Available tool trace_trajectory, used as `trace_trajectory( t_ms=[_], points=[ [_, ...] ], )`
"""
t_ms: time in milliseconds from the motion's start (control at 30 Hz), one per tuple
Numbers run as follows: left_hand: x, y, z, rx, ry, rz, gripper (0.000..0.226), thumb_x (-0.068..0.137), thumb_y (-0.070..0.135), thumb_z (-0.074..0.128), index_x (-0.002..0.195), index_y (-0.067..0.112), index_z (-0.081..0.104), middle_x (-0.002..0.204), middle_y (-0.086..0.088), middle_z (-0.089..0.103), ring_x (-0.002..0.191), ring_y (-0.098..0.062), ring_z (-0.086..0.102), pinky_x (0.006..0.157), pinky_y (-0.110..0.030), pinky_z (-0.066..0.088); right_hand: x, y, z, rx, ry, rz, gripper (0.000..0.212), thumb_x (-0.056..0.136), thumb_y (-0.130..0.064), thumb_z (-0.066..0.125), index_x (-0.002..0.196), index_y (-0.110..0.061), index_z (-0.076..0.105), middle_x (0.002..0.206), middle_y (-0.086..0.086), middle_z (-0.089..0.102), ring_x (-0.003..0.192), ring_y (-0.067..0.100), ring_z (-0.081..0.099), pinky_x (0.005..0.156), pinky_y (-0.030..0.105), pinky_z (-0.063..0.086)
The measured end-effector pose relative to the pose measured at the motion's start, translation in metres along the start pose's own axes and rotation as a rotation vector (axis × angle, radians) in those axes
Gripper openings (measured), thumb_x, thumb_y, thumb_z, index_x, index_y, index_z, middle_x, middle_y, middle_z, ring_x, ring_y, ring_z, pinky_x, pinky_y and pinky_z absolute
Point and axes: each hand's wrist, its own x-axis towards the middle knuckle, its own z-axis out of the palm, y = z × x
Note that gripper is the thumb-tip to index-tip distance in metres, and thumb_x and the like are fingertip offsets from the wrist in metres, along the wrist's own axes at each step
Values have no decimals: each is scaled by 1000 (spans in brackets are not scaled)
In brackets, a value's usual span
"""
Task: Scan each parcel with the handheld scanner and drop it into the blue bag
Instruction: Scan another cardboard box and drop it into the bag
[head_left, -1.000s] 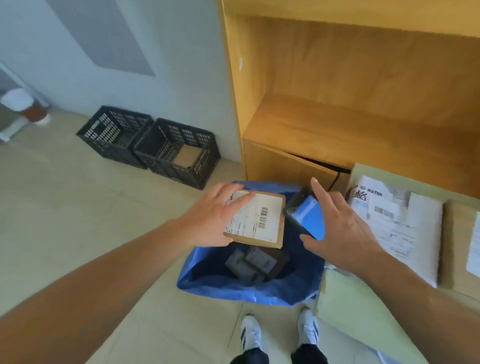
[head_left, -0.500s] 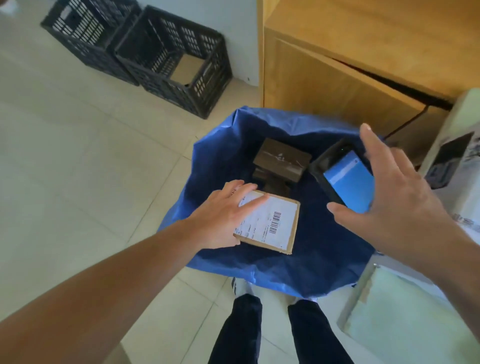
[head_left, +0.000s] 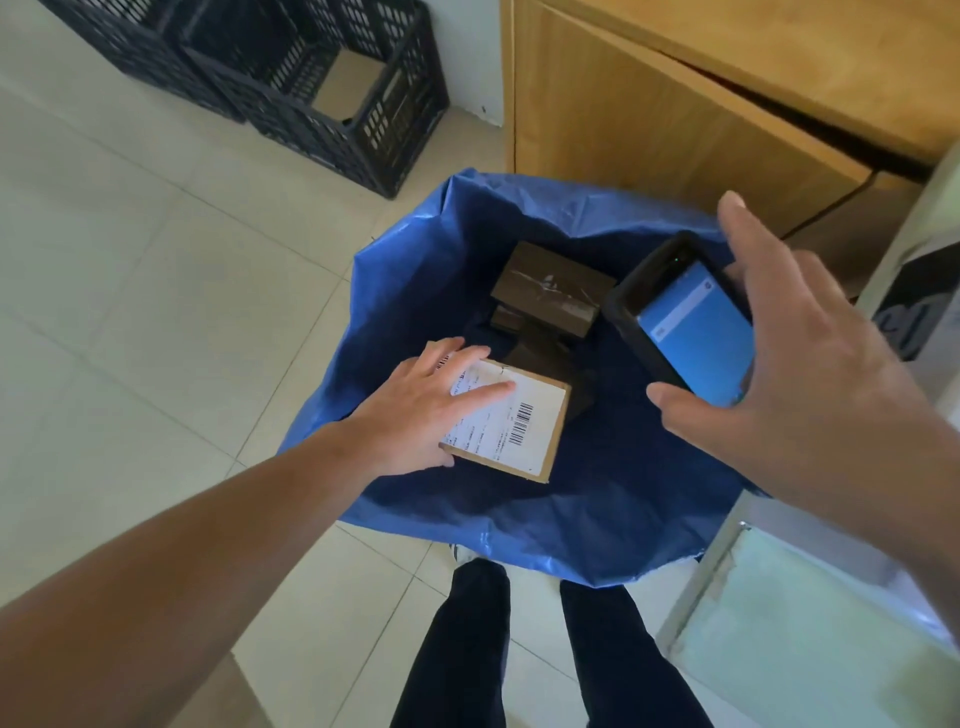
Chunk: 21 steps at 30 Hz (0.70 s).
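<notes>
The left hand (head_left: 421, 410) grips a labelled parcel (head_left: 511, 423) low over the open blue bag (head_left: 415, 291), the right hand (head_left: 789, 364) clasps the scanner (head_left: 680, 317); released off-centre, the parcel could catch the rim and tumble out.

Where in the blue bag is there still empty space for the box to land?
The near half of the blue bag is bare, between the labelled parcel in the left hand and the near rim. The far middle is crowded with dark parcels, and the scanner in the right hand hangs over the right side.
</notes>
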Motion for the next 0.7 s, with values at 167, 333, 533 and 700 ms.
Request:
trace_trajectory(
  t_ms=[167, 333, 533, 700],
  points=[
    [0, -3, 7, -1, -46, 31, 121, 69, 43, 92, 161, 44, 12, 169, -4, 2, 157, -35, -2, 124, -61, 18, 0, 0, -1, 1, -9, -4, 120, 68, -48, 81, 157, -41, 1, 135, -5, 41, 122, 22, 47, 85, 38, 40],
    [-6, -5, 10, -19, 5, 6, 101, 77, 59, 81, 160, 42, 26, 173, -5, -5, 158, -33, -12, 123, -64, 6, 1, -5, -1, 3, 8, -24, 121, 66, -49, 80, 156, -40, 0, 139, -2, 41, 124, 24, 46, 94, 43, 42],
    [-19, -7, 5, -62, 145, -7, 75, 89, 51, 71, 155, 31, 42, 170, -9, 21, 159, -33, 12, 123, -63, 22, -4, -13, 3, 7, 29, -45, 120, 67, -50, 80, 156, -41, -1, 138, -1, 41, 123, 26, 47, 94, 44, 42],
    [-34, -6, -13, -62, 170, -47, 76, 91, 49, 68, 157, 26, 39, 169, -8, 25, 158, -32, 16, 123, -62, 23, -15, -20, -1, 5, 21, -53, 120, 69, -49, 80, 155, -43, -3, 138, -5, 39, 123, 22, 47, 93, 44, 43]
  ],
)
